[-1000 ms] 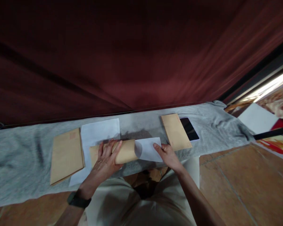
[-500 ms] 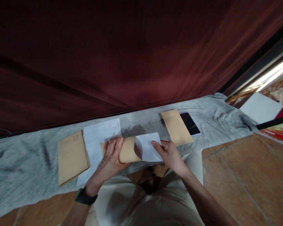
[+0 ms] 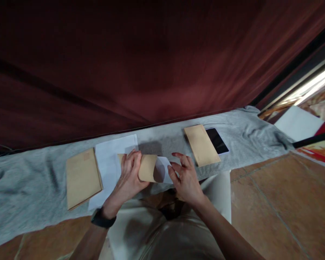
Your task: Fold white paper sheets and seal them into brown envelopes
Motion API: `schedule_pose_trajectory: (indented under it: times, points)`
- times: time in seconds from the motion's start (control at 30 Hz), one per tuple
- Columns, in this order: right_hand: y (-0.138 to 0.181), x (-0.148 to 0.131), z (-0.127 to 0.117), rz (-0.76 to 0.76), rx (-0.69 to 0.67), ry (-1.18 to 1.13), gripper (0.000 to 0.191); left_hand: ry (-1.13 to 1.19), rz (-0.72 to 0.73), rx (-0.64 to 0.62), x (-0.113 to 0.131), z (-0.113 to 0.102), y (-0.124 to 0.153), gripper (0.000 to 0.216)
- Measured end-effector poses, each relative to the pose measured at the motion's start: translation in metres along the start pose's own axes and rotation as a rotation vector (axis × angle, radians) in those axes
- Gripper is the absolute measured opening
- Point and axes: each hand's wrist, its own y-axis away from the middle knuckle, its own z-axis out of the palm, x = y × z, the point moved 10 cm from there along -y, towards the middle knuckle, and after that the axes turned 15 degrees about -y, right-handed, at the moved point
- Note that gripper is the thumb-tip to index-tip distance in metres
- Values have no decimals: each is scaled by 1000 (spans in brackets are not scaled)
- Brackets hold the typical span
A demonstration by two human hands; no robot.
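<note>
My left hand [image 3: 130,170] is wrapped round a brown paper envelope [image 3: 147,167], which bulges between thumb and fingers. From the envelope's right end sticks a white sheet of paper [image 3: 166,169], partly inside it. My right hand [image 3: 184,177] is at the sheet's outer edge, fingers spread and the thumb near or touching the paper; it does not grip it. Under and left of my left hand lie white paper sheets [image 3: 108,164] on the grey cloth.
A stack of brown envelopes [image 3: 82,178] lies at the left. Further right, more brown envelopes [image 3: 202,144] lie beside a dark-screened phone [image 3: 217,140]. A grey cloth [image 3: 159,139] covers the narrow surface, with a dark red curtain [image 3: 151,65] behind it. Tiled floor [image 3: 265,202] shows below.
The white sheet has moved left, deeper into the envelope, so less of it sticks out. My right hand has let go of its pinch and spread its fingers.
</note>
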Motion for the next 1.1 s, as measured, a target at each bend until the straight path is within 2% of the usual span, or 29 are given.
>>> schedule_pose_trajectory:
  times: [0.1,0.3,0.37,0.47,0.53,0.57,0.63,0.7,0.77,0.83,0.93,1.1]
  points:
    - [0,5,10,28,-75,-63,25,6,41,-24,10,2,-2,112]
    - [3,48,28,231,-49,-318,34,-23,100,-52,21,8,-9,108]
    - [5,67,33,293,-6,-418,39,-37,127,-68,21,12,-13,103]
    - [9,95,36,379,138,-569,38,-10,125,-75,16,18,-16,98]
    - [12,112,37,436,226,-664,34,75,19,-32,8,21,-13,98]
    - [15,119,39,469,261,-707,34,147,-81,5,2,22,-9,99]
    - [21,133,40,540,330,-783,34,369,-366,96,-11,30,9,97]
    - [28,144,42,603,399,-852,33,709,-698,148,-14,54,37,85]
    - [34,152,43,631,460,-887,33,1143,-976,51,9,95,60,68]
    - [39,157,46,632,491,-880,33,1513,-1166,-92,45,127,70,49]
    - [45,163,52,650,511,-872,36,1773,-1252,-185,79,141,62,28]
    - [48,165,59,663,499,-900,36,1793,-1209,-176,83,138,40,24]
